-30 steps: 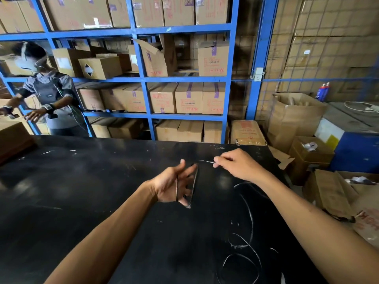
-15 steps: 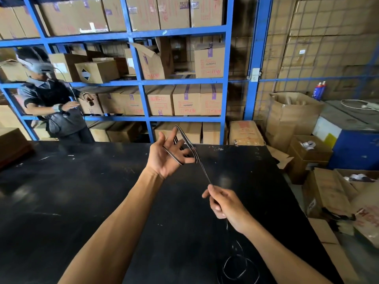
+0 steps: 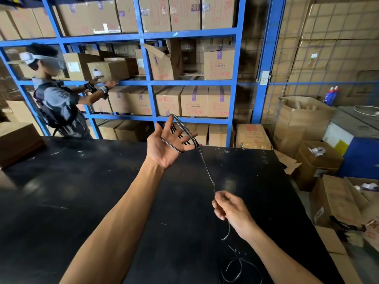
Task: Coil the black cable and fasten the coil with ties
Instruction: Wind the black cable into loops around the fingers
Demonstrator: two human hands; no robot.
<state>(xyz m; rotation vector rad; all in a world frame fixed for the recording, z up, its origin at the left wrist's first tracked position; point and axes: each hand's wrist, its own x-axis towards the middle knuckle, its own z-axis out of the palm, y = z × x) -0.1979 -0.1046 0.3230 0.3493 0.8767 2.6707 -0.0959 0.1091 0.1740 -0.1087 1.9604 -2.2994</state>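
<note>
My left hand (image 3: 164, 146) is raised palm-up over the far side of the black table (image 3: 71, 201), fingers spread, with loops of the black cable (image 3: 207, 171) wound around the fingers and thumb. From the thumb the cable runs down and right, taut, into my right hand (image 3: 230, 210), which pinches it between thumb and fingers above the table. Below that hand the slack hangs and lies in loose curls (image 3: 235, 269) on the table near its front right. No ties are visible.
Blue shelving (image 3: 143, 83) full of cardboard boxes stands behind the table. Another person (image 3: 59, 103) at the far left reaches to a shelf. A brown box (image 3: 18, 142) sits on the table's left edge. Open cartons (image 3: 320, 160) crowd the floor at right.
My left hand has stayed raised with the loops; my right hand has drawn a little lower along the cable. A second ago both hands were close together, low over the table.
</note>
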